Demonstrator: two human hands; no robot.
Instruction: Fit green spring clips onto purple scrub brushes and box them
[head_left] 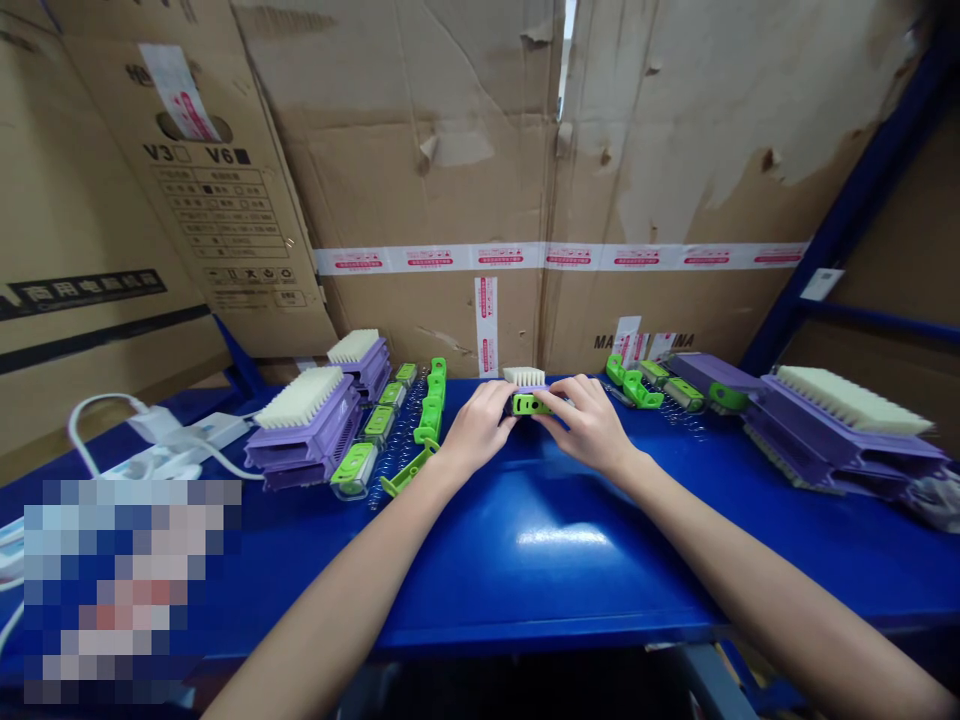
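At the back middle of the blue table, my left hand [478, 430] and my right hand [591, 425] grip a small purple brush from either side. Cream bristles [524, 377] point up from it, and a green slotted piece [531, 405] shows on its front between my fingers. The rest of the brush is hidden by my hands. To the left of my left hand lie bright green brackets [431, 410] and a row of thin coil springs [403, 430]. More green brackets [634, 384] lie beyond my right hand.
Stacked purple brushes [300, 440] stand left beside clear-and-green small cases [354, 466]. Similar cases [684, 393] and purple brushes [847, 430] are at right. A white power strip [217, 430] with cables lies far left. A cardboard wall [435, 190] closes the back; blue posts [847, 170] frame it.
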